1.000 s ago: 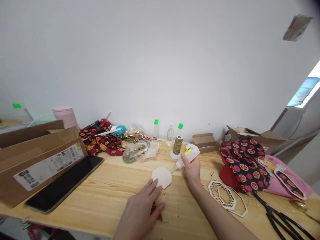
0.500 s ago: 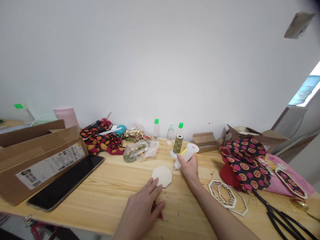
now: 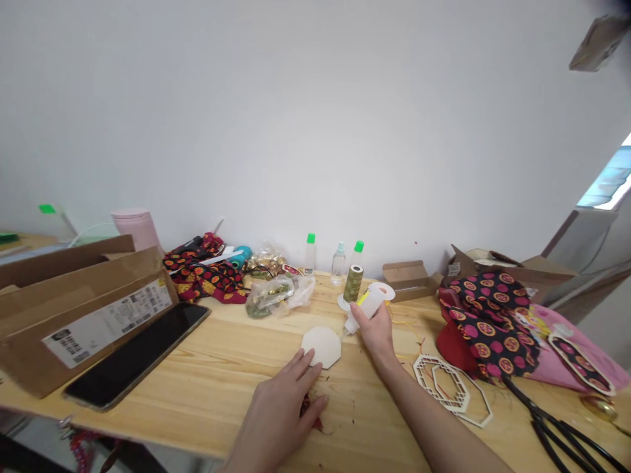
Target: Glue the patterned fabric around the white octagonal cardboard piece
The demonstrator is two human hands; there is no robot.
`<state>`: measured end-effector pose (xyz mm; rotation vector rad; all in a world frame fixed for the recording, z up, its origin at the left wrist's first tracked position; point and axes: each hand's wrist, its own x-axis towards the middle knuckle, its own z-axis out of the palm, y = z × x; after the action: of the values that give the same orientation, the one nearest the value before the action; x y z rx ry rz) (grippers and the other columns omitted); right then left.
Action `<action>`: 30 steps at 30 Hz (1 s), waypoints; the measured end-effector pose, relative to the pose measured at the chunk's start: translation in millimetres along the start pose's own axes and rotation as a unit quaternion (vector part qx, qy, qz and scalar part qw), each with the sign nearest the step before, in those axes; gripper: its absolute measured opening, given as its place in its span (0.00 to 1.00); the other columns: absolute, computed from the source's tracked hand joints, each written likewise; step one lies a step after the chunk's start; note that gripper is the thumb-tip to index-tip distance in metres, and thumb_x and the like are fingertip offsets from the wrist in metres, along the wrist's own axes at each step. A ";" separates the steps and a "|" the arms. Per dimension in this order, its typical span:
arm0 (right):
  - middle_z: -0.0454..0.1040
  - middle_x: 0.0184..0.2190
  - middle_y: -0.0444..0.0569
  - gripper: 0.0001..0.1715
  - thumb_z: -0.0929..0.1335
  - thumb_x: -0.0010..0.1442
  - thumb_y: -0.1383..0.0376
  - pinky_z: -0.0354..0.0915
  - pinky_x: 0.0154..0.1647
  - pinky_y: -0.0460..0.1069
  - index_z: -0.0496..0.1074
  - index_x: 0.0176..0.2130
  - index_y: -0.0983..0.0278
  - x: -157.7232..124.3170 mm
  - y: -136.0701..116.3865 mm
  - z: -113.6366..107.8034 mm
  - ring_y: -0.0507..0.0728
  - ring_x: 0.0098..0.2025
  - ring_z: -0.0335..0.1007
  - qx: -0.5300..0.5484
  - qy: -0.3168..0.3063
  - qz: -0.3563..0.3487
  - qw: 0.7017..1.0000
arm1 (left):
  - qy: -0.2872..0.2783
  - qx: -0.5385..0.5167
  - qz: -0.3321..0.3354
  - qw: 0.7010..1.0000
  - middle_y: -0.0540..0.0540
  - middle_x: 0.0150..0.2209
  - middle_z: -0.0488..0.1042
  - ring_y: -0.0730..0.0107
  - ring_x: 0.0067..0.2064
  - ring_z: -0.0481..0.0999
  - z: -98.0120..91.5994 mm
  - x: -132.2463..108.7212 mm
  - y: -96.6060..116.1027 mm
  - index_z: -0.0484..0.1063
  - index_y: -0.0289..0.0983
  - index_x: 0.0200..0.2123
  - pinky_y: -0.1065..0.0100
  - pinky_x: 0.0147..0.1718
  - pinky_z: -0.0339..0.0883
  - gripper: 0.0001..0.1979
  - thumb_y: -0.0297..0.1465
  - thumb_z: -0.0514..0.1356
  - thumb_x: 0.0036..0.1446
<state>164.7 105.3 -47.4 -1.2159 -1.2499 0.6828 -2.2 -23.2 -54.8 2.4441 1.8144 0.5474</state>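
A white octagonal piece (image 3: 323, 345) lies flat on the wooden table. My left hand (image 3: 283, 401) rests at its near edge, fingertips touching it, fingers spread; a scrap of dark red cloth (image 3: 315, 420) shows partly beneath this hand. In my right hand (image 3: 377, 332) is a white glue bottle (image 3: 367, 307) with a yellow marking, tilted nozzle-down. Its tip points at the table close to the right edge of the octagon. Just behind the bottle stands a spool of olive-green thread (image 3: 353, 284). Octagonal lattice frames (image 3: 441, 384) lie right of my right forearm.
Black scissors (image 3: 552, 427) and patterned fabric (image 3: 493, 322) lie on the right. A cardboard box (image 3: 113, 315) and a phone (image 3: 138, 358) occupy the left. Along the wall stand green-capped bottles (image 3: 310, 255), a clear bottle (image 3: 338, 266) and a small open box (image 3: 409, 281); a plastic bag (image 3: 280, 294) lies nearer.
The whole view has shifted slightly, with things appearing a little further right. Both hands keep nearly the same pose, and the glue bottle stays beside the octagon's right edge.
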 end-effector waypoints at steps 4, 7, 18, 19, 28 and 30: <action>0.74 0.36 0.56 0.27 0.69 0.43 0.56 0.65 0.32 0.52 0.65 0.41 0.68 0.5 4.0 -0.1 0.61 0.36 0.70 -0.004 -0.012 0.000 1.000 | 0.001 -0.001 -0.004 1.000 0.46 0.56 0.61 0.62 0.56 0.60 -0.9 -0.3 0.9 0.65 0.42 0.50 0.59 0.49 0.60 0.20 0.38 0.52 0.53; 0.74 0.37 0.56 0.28 0.69 0.43 0.55 0.65 0.33 0.53 0.66 0.42 0.68 0.7 6.0 0.4 0.62 0.36 0.70 -0.006 -0.021 -0.004 1.000 | 0.004 -0.008 -0.003 1.000 0.46 0.55 0.61 0.61 0.55 0.60 -0.9 -0.6 0.9 0.65 0.42 0.50 0.59 0.49 0.60 0.20 0.38 0.53 0.52; 0.75 0.34 0.55 0.27 0.69 0.42 0.55 0.66 0.34 0.54 0.66 0.40 0.68 -4.4 -1.0 -0.4 0.61 0.34 0.71 -0.003 -0.050 -0.020 0.999 | -0.017 -0.006 -0.010 1.000 0.46 0.56 0.60 0.62 0.57 0.58 -6.0 -1.1 5.3 0.64 0.41 0.51 0.59 0.50 0.59 0.21 0.36 0.52 0.53; 0.75 0.34 0.55 0.28 0.69 0.42 0.55 0.66 0.34 0.54 0.66 0.40 0.68 -4.3 -1.1 -0.5 0.61 0.34 0.71 -0.009 -0.048 -0.020 0.999 | -0.018 -0.007 -0.011 1.000 0.46 0.56 0.59 0.62 0.57 0.58 -6.5 -1.4 5.7 0.64 0.42 0.51 0.59 0.50 0.59 0.21 0.37 0.52 0.53; 0.74 0.37 0.56 0.30 0.69 0.42 0.55 0.65 0.35 0.53 0.65 0.42 0.68 -0.6 3.5 -1.4 0.62 0.37 0.70 -0.012 -0.039 -0.013 0.999 | -0.023 -0.012 -0.020 0.999 0.47 0.56 0.59 0.62 0.57 0.57 -6.8 -1.9 5.5 0.64 0.42 0.51 0.59 0.51 0.58 0.21 0.37 0.52 0.52; 0.74 0.36 0.55 0.29 0.69 0.42 0.55 0.65 0.34 0.53 0.65 0.42 0.68 0.1 5.6 -0.8 0.61 0.35 0.70 0.003 -0.037 -0.018 0.999 | -0.020 -0.014 -0.018 1.000 0.47 0.56 0.59 0.62 0.57 0.58 -6.2 -2.0 4.3 0.63 0.42 0.51 0.59 0.51 0.58 0.22 0.37 0.53 0.52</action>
<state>166.7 106.7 -52.6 -1.1707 -1.3265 0.7097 -0.6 -27.4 -48.5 2.3806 1.8191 0.5139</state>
